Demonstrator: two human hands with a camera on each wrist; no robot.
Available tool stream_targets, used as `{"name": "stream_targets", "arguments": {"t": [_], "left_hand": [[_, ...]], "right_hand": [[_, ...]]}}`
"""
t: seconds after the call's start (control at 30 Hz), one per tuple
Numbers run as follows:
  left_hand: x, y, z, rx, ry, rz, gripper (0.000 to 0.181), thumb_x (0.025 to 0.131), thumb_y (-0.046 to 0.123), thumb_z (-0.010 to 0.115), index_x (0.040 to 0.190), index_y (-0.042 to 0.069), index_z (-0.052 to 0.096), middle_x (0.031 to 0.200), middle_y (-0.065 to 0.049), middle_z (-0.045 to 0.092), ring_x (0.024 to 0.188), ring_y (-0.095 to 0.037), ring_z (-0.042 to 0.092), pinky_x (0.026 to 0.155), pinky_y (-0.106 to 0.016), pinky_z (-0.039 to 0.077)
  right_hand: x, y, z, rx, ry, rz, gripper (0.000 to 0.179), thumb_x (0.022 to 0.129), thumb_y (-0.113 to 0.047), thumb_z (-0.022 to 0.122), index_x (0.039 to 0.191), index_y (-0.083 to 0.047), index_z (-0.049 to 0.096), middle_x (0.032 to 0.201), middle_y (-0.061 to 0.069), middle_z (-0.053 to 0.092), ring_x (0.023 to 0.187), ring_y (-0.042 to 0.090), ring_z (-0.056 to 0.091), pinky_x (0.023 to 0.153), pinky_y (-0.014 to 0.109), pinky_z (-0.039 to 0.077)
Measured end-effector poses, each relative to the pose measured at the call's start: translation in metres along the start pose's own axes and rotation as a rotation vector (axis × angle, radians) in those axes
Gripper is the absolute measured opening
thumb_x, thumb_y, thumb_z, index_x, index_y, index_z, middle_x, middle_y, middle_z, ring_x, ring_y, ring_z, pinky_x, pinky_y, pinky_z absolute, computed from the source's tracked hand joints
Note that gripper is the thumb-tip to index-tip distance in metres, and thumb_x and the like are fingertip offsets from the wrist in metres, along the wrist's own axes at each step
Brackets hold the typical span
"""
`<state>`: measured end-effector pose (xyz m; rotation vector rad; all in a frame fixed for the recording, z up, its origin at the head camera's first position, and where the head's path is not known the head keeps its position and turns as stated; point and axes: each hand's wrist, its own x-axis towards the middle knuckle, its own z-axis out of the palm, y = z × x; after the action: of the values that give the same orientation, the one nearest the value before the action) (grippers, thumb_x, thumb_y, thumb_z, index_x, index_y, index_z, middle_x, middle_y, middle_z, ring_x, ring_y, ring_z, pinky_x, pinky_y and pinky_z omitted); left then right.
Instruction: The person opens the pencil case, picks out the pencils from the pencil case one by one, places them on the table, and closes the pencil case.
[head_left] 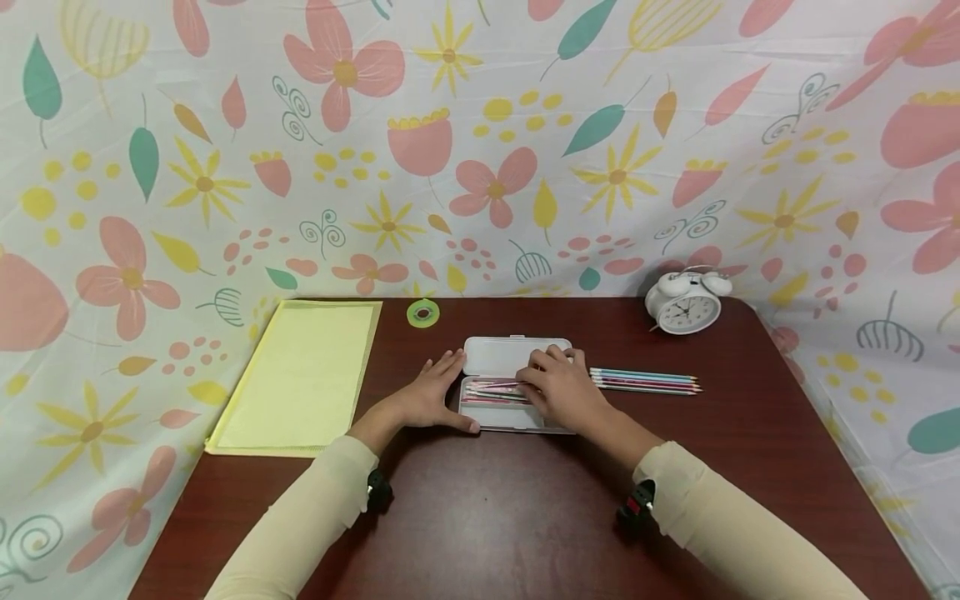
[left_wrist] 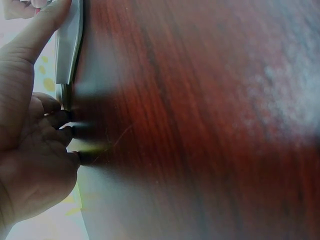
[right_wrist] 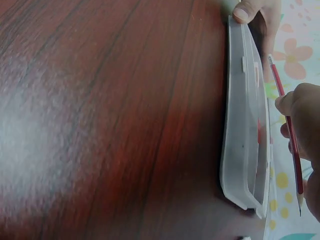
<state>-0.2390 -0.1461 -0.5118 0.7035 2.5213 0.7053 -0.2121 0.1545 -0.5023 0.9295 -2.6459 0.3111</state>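
Note:
A white pencil case point(head_left: 498, 418) lies with its lid point(head_left: 495, 357) swung back on the table, and several pencils point(head_left: 480, 390) lie in its rear compartment. My left hand point(head_left: 427, 398) rests at the case's left side with fingers spread; its thumb point(right_wrist: 242, 14) touches the front left corner. Over the case's right half is my right hand point(head_left: 562, 387). In the right wrist view, it pinches a dark red pencil point(right_wrist: 295, 155) with a white end and a sharpened tip. Part of the case is hidden beneath this hand.
To the right of the case, several pencils point(head_left: 645, 381) lie side by side. A white alarm clock point(head_left: 684, 304) stands at the back right. A yellow zip pouch point(head_left: 300, 375) lies at the left, and a green tape roll point(head_left: 412, 314) at the back. Patterned cloth point(head_left: 495, 125) hangs behind the table.

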Motion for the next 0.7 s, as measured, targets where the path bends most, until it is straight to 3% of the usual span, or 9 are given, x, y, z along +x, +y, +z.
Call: {"name": "stream_targets", "arguments": {"t": [0.7], "left_hand": [[-0.002, 0.002, 0.0, -0.015, 0.009, 0.012, 0.139, 0.085, 0.059, 0.092, 0.179, 0.007, 0.004, 0.189, -0.012, 0.003, 0.176, -0.031, -0.002, 0.142, -0.058, 0.0]], "right_hand": [[-0.029, 0.039, -0.026, 0.083, 0.034, 0.065, 0.012, 0.1, -0.015, 0.082, 0.112, -0.017, 0.081, 0.104, 0.0, 0.064, 0.097, 0.024, 0.054, 0.099, 0.073, 0.043]]}}
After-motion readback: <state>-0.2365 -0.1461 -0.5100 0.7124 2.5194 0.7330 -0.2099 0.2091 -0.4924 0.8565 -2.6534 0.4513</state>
